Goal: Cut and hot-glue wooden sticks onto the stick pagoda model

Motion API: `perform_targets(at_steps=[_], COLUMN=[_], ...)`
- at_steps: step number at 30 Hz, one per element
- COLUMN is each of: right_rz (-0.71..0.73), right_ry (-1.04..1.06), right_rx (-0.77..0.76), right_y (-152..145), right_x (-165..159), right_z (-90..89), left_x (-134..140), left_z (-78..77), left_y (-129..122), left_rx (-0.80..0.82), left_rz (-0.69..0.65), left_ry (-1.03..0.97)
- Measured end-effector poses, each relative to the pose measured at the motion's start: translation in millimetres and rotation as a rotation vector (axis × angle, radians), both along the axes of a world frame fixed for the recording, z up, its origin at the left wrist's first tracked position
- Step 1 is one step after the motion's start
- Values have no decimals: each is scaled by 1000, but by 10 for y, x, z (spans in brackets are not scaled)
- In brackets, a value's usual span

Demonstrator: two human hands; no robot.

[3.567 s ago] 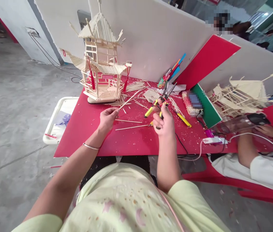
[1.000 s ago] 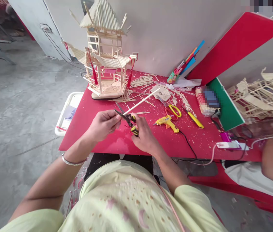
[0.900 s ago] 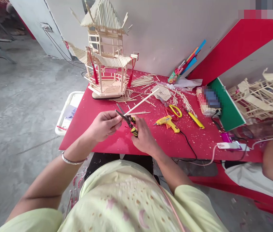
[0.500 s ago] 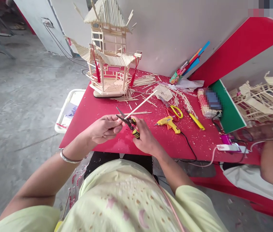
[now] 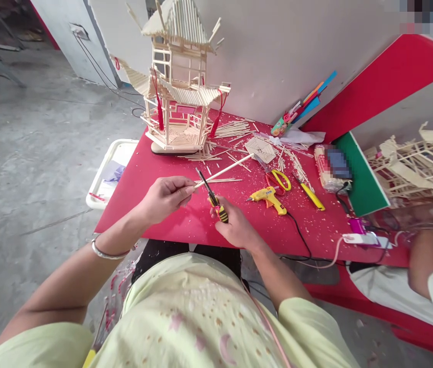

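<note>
1. Head view: the red table [image 5: 136, 179] stretches out in front, with loose stick pieces [image 5: 234, 129] strewn over its back.
2. At the back left the pavilion model [image 5: 181, 96] stands upright, beyond both hands.
3. The right hand [image 5: 237, 225] has its fingers wrapped round the cutters [image 5: 212, 197], just right of the left hand [image 5: 166, 200].
4. That left hand, thumb pressed to forefinger, pinches the near end of a thin pale stick [image 5: 226, 170].
5. A yellow glue gun [image 5: 267, 199] lies farther right, nozzle pointing left.
6. The cutters point up and a little left, their blades crossing the stick's line close by the left fingertips; from here I can't tell whether they touch it.
7. The stick, slimmest of all, slants away to the right from the left hand's pinch, its far end seen against the hexagonal panel [image 5: 260, 149].
</note>
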State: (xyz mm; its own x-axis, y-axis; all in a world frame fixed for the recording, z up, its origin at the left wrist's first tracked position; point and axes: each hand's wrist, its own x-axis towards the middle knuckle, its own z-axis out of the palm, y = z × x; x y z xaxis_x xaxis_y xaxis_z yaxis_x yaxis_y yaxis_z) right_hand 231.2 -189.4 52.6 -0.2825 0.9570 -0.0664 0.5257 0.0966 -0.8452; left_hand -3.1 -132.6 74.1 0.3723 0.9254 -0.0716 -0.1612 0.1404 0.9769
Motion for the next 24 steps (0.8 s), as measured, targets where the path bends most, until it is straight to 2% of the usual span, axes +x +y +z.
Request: perform_targets(at_steps=[3,8,10,13,16,17,19,22,24], right_rz=[-8,4,-43,-136,-139,-135,-123,-74,-47], right_ry=[205,576,668,670,510,398,85,-344,-415], right_rx=[-205,-657,-710,-725,-724,-679,-495,-232,-230], right_y=[-19,-37,-15,40,66,61,27,-39,-48], right_x=[-41,-113,-93,-30,15,25,54,152,258], right_z=[-1,3,1,-14,-32,-32,-10,56,78], left_x=[-15,-20,-31,-31,5,16,21,-16,-28], left_z=[-111,-205,-220,-274,-411,-473,-601,-739,-760], left_y=[38,75,108,207,334,374,445,550,635], left_rx=[20,-9,-20,-34,-84,-93,-66,97,283], left_rz=[-16,-29,1,120,203,211,220,282,311], left_ry=[-52,-188,-195,-128,-46,-34,-14,168,444])
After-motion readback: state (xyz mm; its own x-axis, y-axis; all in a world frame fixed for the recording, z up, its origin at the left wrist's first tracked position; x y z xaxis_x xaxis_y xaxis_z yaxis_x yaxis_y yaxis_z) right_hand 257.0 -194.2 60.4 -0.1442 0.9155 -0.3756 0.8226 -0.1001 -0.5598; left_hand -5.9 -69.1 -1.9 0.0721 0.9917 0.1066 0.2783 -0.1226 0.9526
